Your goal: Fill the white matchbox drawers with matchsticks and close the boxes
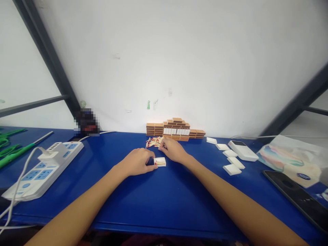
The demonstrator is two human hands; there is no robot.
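Observation:
My left hand [139, 162] is closed around the left end of a small white matchbox tray [161, 164], thumb on the near side and fingers on the far side. A few matches lie inside the tray, which rests on the blue tabletop. Just beyond it is a loose pile of red-tipped matches [154, 141]. At the pile's right edge, my right hand [174, 149] has its thumb and fingers pressed together; whatever is between them is too small to make out.
Stacked brown matchboxes [176, 130] stand against the wall. Several white trays [232, 169], a white device [243, 150], a tissue pack [289, 157] and a phone [297, 194] lie at right. A power strip [46, 171] and green-handled tools [15, 153] are at left.

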